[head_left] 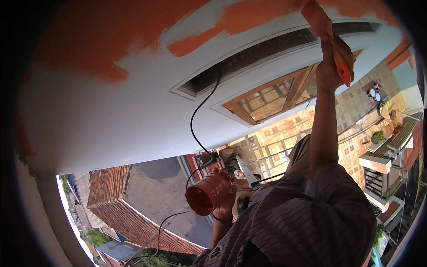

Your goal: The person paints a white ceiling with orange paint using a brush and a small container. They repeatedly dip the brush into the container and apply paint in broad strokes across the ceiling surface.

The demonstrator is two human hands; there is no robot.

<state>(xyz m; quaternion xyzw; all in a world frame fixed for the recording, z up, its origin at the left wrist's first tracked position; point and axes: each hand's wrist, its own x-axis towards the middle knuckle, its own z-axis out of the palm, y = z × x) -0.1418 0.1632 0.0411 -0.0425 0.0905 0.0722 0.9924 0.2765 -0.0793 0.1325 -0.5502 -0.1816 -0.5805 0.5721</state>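
In my right hand, raised at the upper right, is a paintbrush coated in orange paint. The fingers wrap its handle, and the bristles are up by the wall. Whether they touch it I cannot tell. Lower down, my left hand grips an orange paint-smeared plastic tub, tilted so its open mouth faces left. Paint coats the tub's inside; how much it holds is not visible. Rough-edged orange paint covers the upper part of the pale wall, with bare strokes showing between patches.
A long recessed vent crosses the wall, with a black cable hanging from it past the tub. Below are a wooden-framed window and, far down, a patterned tile floor. Tiled roofs lie at lower left, potted plants at right.
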